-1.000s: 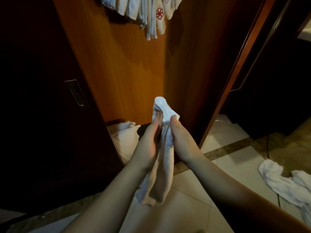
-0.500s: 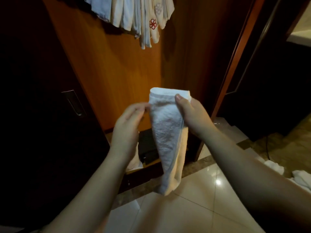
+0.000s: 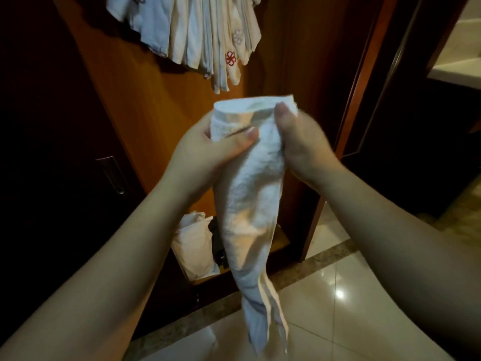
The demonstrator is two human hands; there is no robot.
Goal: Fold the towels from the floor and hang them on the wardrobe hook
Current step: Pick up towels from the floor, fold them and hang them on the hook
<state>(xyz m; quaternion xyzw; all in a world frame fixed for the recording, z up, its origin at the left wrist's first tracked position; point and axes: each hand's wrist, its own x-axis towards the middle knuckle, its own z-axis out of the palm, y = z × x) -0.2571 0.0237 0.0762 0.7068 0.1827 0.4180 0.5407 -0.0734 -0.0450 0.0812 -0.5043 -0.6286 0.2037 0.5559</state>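
Note:
A white towel [image 3: 253, 204], folded into a long narrow strip, hangs down in front of me. My left hand [image 3: 208, 149] grips its upper left part, thumb lying across the front. My right hand [image 3: 299, 144] pinches the top right corner, thumb on the near side. The lower end of the towel dangles above the tiled floor [image 3: 338, 321]. Above, several folded white towels [image 3: 208, 35], one with a red flower mark, hang against the orange wardrobe panel [image 3: 156, 113]. The hook itself is out of view.
A white bag [image 3: 195, 246] and a dark object stand on the wardrobe's bottom shelf behind the towel. A dark door with a metal recessed handle [image 3: 113, 175] is at the left. A wooden door frame [image 3: 364, 74] rises at the right.
My left hand has closed onto the towel's upper left part, where before it hovered beside it. Both hands and the towel have risen nearer the hanging towels, and the view has tilted up.

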